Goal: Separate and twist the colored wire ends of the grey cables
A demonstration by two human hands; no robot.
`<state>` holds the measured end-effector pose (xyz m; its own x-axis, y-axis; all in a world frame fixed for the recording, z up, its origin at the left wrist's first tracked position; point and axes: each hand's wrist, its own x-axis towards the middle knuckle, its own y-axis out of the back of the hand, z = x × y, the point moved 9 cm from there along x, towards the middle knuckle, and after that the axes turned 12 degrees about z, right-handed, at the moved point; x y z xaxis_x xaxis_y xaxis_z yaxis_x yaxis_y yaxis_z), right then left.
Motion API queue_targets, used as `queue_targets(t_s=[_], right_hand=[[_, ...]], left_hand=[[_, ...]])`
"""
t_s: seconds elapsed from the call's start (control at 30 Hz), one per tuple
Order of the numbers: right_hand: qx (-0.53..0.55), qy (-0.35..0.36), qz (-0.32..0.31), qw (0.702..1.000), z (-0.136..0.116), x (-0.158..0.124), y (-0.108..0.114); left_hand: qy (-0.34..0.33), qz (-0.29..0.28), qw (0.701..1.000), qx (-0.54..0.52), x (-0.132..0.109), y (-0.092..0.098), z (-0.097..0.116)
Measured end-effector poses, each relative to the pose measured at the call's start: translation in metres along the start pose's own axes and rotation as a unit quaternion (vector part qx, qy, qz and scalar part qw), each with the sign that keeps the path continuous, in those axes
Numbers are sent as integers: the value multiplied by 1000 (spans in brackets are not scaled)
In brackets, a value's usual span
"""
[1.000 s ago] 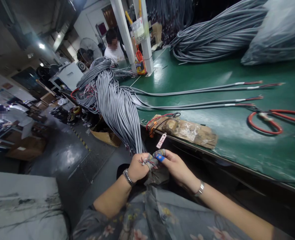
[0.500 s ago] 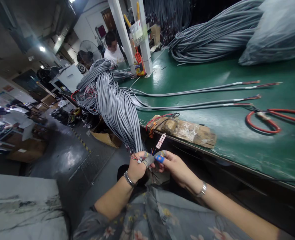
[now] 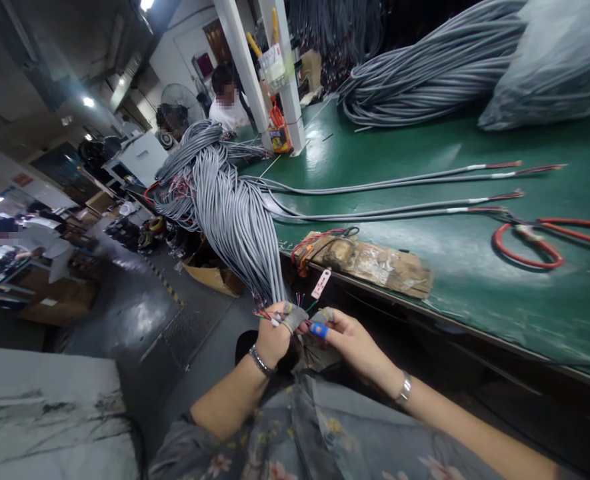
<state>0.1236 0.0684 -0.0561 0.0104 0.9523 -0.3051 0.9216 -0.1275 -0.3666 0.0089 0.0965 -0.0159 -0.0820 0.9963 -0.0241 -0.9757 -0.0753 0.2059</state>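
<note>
My left hand (image 3: 278, 328) is closed around the end of a grey cable, with thin coloured wires (image 3: 299, 300) sticking up past its thumb. Finger cots cover some fingertips of both hands. Close beside it, my right hand (image 3: 342, 333) pinches with thumb and forefinger at the wires; a blue wrap is on one finger. What lies right between the fingertips is too small to see clearly. A thick bundle of grey cables (image 3: 237, 213) hangs over the bench edge just above my left hand, its stripped ends near that hand.
Four-sided wooden block (image 3: 375, 263) with wires lies on the edge of the green bench (image 3: 399, 160). A pink-and-white tag (image 3: 321, 284) hangs below it. Red-handled scissors (image 3: 525, 243), separate grey cables (image 3: 399, 215) and a coiled cable bundle (image 3: 425, 87) are on the bench. A person (image 3: 227, 103) sits beyond.
My right fingertips have shifted slightly and the coloured wires now stand more spread above my left thumb. Both hands stay close together; the bundle has not moved.
</note>
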Motion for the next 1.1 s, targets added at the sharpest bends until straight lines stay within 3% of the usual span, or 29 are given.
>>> queue_targets(t_s=[0.47, 0.77, 0.87, 0.97, 1.1], right_hand=[[12, 7, 39, 999, -5, 14, 4], [19, -13, 53, 998, 4, 8, 12], [41, -26, 39, 998, 3, 7, 15], [64, -44, -1, 997, -4, 9, 12], [26, -43, -60, 997, -13, 14, 3]], left_hand=[[-75, -92, 987, 106, -9, -9, 8], [-38, -41, 997, 48, -4, -2, 5], [-32, -77, 995, 48, -3, -5, 7], [-33, -157, 984, 75, -3, -10, 10], [-17, -226, 970, 91, -3, -12, 7]])
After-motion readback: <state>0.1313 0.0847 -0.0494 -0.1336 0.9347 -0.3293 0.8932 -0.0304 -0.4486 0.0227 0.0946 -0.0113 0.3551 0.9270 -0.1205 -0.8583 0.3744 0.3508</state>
